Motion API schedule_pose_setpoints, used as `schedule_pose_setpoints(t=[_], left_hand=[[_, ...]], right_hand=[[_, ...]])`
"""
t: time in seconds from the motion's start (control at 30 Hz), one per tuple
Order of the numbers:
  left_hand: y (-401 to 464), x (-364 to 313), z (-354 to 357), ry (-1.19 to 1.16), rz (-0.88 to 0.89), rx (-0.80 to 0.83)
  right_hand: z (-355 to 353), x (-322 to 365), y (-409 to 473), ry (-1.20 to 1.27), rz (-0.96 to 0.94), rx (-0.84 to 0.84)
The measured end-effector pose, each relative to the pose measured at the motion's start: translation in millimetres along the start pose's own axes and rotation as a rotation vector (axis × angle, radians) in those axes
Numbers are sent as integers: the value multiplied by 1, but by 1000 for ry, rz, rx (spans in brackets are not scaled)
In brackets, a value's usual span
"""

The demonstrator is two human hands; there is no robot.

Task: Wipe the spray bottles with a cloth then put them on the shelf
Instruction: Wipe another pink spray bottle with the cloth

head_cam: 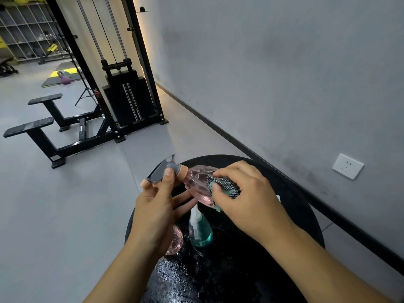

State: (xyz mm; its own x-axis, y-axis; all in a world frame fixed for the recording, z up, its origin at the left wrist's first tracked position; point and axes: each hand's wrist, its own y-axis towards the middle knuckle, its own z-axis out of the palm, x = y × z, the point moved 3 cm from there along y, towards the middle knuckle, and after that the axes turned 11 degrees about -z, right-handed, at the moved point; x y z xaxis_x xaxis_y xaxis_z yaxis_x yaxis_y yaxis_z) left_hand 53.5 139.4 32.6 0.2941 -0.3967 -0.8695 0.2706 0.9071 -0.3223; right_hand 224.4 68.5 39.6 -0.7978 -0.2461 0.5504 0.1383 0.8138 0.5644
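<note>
A pink spray bottle (197, 182) with a grey trigger head and orange collar lies tilted above the round black table (295, 206). My left hand (156, 212) grips its grey head, thumb on the neck. My right hand (244, 193) holds a teal and black checked cloth (227, 185) pressed against the bottle's body. A teal spray bottle (201, 231) with a white head stands on the table below. A second pink bottle (176, 240) sits partly hidden behind my left wrist.
A black cable weight machine (129, 99) and its floor frame stand on the grey floor to the left. The grey wall with a white socket (347, 166) runs along the right. White cubby shelves (26, 31) are far back left.
</note>
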Motion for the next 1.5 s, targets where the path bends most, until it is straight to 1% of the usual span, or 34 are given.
schedule_pose_setpoints(t=[0.13,0.37,0.5,0.6,0.77,0.93,1.0,1.2,1.37,1.43,1.5], left_hand=[[2,-6,-4,-58,29,-29],[-2,1,3,-9,-2,26],[2,-8,-4,-49,31,4],[5,-5,-6,-51,7,4],[4,1,-3,-42,-32,23],[8,-5,-9,-42,7,5],[9,-4,-9,-34,3,2],[4,4,-7,16,-37,27],[4,-3,-10,-13,-12,42],[3,-2,-10,2,-19,65],[3,1,-10,30,-32,93]], right_hand=[[-3,-7,-2,20,36,-23],[1,5,1,-61,-64,19],[-5,-3,-1,3,-17,-21],[-1,-4,-3,-20,-12,4],[5,5,-3,-90,-90,72],[-3,-3,-5,-42,6,10],[-3,-5,-7,-51,33,20],[0,5,-10,-82,-50,58],[-10,-7,-8,43,72,-49],[-10,-7,-8,42,71,-38],[-8,-3,-8,6,29,11]])
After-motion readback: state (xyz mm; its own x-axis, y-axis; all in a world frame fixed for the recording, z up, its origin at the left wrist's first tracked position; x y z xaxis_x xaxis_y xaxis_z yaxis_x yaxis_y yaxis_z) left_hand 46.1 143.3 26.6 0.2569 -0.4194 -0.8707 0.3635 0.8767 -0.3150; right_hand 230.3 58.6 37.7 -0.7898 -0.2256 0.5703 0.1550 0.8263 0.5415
